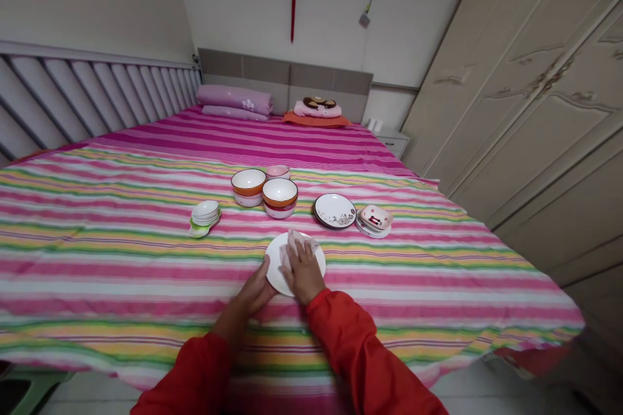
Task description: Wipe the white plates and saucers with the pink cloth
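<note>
A round white plate (294, 263) lies tilted at the near middle of the striped bedspread (146, 272). My left hand (255, 292) grips the plate's lower left rim. My right hand (304, 272) lies on the plate's face and presses a pale crumpled cloth (300, 242) against it. The cloth looks like a tissue or thin rag, though the picture does not settle which. Part of the plate is hidden under my right hand.
Farther up the bedspread stand two stacked bowl sets (248, 187), a stack of small white dishes (205, 217), a patterned plate (335, 211) and a stack of small decorated dishes (374, 220). A wardrobe (525, 123) stands to the right.
</note>
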The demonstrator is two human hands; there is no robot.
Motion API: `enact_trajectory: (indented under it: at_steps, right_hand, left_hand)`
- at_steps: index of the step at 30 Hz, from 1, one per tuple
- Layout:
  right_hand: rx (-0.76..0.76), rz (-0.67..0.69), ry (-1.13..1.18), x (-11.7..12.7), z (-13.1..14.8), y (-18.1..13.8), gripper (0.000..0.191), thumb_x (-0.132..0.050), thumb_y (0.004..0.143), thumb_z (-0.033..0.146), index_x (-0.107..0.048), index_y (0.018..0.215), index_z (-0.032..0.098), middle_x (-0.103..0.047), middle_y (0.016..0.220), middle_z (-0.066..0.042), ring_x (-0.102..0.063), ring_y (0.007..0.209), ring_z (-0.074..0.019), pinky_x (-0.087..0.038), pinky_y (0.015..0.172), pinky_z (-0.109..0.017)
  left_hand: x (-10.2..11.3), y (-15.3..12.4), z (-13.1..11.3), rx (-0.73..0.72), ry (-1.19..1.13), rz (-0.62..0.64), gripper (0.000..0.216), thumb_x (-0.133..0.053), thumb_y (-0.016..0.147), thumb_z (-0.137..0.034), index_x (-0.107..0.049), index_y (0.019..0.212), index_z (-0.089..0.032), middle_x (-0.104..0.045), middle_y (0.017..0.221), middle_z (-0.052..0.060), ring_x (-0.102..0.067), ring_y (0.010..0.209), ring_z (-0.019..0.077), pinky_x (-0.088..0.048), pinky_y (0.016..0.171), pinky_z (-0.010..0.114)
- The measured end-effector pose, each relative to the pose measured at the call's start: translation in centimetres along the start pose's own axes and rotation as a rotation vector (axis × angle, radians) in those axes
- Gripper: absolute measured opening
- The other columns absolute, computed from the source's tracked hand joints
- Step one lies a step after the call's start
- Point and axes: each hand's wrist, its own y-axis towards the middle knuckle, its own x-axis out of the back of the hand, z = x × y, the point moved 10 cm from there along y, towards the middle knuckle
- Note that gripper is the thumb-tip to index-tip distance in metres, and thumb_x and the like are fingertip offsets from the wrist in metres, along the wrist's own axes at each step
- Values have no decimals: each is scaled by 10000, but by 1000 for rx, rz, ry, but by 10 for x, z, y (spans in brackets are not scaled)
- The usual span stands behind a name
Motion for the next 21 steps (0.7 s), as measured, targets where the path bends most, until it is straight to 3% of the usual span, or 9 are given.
enact_trajectory:
  at_steps: [4, 9, 12, 16, 21]
  right_hand:
    - [72, 134, -12, -28, 29, 3, 494, -522, 864, 384, -488, 1320, 200, -414, 1426, -137, -306, 1339, -353, -327, 1026, -562]
    - [192, 266, 82, -11, 50, -19, 398, -466, 907, 335, -535, 1278, 210, -471, 1395, -78, -359, 1329, -255, -306, 1092, -466]
    - [161, 289, 97, 7, 38, -44, 349, -442, 920, 322, -576, 1233, 246, -486, 1385, -25, -362, 1329, -246, -318, 1089, -465]
    - [101, 252, 36, 26, 11, -65, 341, -408, 932, 318, -598, 1207, 247, -511, 1363, -33, -398, 1306, -243, -347, 1069, -464]
    - [27, 114, -64, 32, -25, -49, 377, -386, 930, 288, -551, 1263, 226, -486, 1382, -65, -349, 1333, -257, -316, 1077, -490]
  left_hand:
    - [-3, -1, -4, -25, 0, 28, 491, -370, 946, -381, -356, 1399, -192, -589, 1269, 111, -518, 1201, 221, -352, 1050, 395]
    - [-5, -4, -3, -10, 31, 35, 514, -378, 937, -408, -414, 1364, -125, -608, 1232, 147, -537, 1179, 232, -357, 1045, 370]
    - [-8, -4, 3, 44, 42, 65, 550, -382, 923, -448, -448, 1337, -91, -628, 1195, 164, -542, 1169, 252, -353, 1045, 388]
    - [-9, -4, 5, 34, 46, 83, 578, -387, 914, -473, -424, 1357, -104, -613, 1219, 164, -519, 1194, 260, -341, 1049, 418]
    - [-8, -3, 3, 13, 46, 50, 613, -421, 900, -481, -347, 1406, -142, -570, 1279, 158, -479, 1234, 261, -345, 1044, 429]
